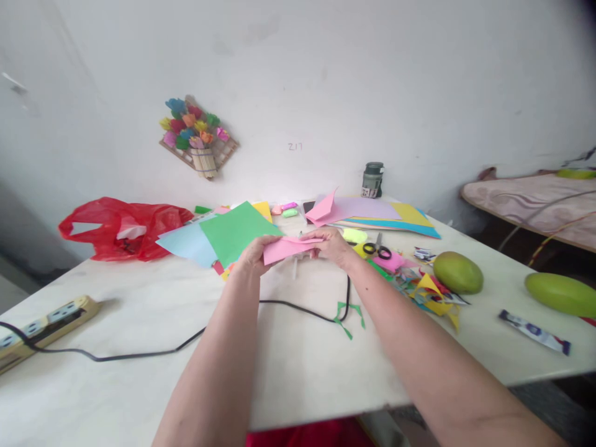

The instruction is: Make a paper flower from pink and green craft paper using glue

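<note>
Clock directions run from the pink paper (283, 250), with 12 towards the wall (326, 81). At 9, the red bag (102, 214) lies slumped on the table (298, 366); a pale piece (131, 232) shows at its middle, though whether inside or against it I cannot tell. Between 10 and 11, the wall vase (203, 162) is packed with bright flowers (190, 125). At 2, the dark jar (372, 180) stands near the wall; its contents are hidden.

The pink paper, folded, is between the two hands, at the left hand's (257, 253) 3 o'clock and the right hand's (329, 241) 9 o'clock. The left hand is closed on its left end, the right hand pinched on its right end.

The green sheet (235, 233) lies just beyond the left hand, at 10. At 3, past the right hand, lie the scissors (377, 249), with scraps (435, 295) and a mango (459, 273) farther out.
</note>
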A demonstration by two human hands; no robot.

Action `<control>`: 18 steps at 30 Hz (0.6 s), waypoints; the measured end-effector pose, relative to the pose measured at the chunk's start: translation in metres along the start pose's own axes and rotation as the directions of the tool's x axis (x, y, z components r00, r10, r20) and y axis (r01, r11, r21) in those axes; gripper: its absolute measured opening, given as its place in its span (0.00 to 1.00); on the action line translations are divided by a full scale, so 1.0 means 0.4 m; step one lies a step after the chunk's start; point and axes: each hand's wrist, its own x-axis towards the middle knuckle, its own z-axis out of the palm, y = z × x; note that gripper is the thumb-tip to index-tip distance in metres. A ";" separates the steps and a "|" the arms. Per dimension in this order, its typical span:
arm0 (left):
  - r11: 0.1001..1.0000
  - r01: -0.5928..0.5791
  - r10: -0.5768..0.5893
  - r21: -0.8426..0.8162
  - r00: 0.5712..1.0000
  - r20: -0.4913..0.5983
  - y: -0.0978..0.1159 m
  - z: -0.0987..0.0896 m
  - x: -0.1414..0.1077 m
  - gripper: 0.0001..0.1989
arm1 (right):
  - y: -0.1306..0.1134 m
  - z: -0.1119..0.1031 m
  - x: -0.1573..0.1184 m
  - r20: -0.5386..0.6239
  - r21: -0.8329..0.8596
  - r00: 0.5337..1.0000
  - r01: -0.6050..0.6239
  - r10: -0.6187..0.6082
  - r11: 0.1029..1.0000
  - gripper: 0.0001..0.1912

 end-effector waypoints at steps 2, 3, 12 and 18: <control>0.998 0.064 -0.065 0.028 0.998 0.027 0.002 -0.004 0.004 0.07 | -0.004 -0.002 -0.003 0.018 0.007 1.000 0.002 -0.002 1.000 0.12; 0.996 0.082 -0.083 0.032 0.996 0.030 0.002 -0.006 0.006 0.07 | -0.005 -0.003 -0.004 0.029 0.016 1.000 -0.001 0.001 1.000 0.12; 0.997 0.029 -0.020 -0.073 0.993 0.120 0.005 -0.006 -0.006 0.19 | 0.012 -0.015 0.005 0.017 0.173 0.996 -0.084 0.082 0.981 0.13; 0.990 -0.107 0.138 -0.090 0.854 0.502 -0.024 0.016 -0.036 0.39 | 0.004 -0.023 0.008 -0.062 0.402 0.974 -0.176 0.218 0.899 0.09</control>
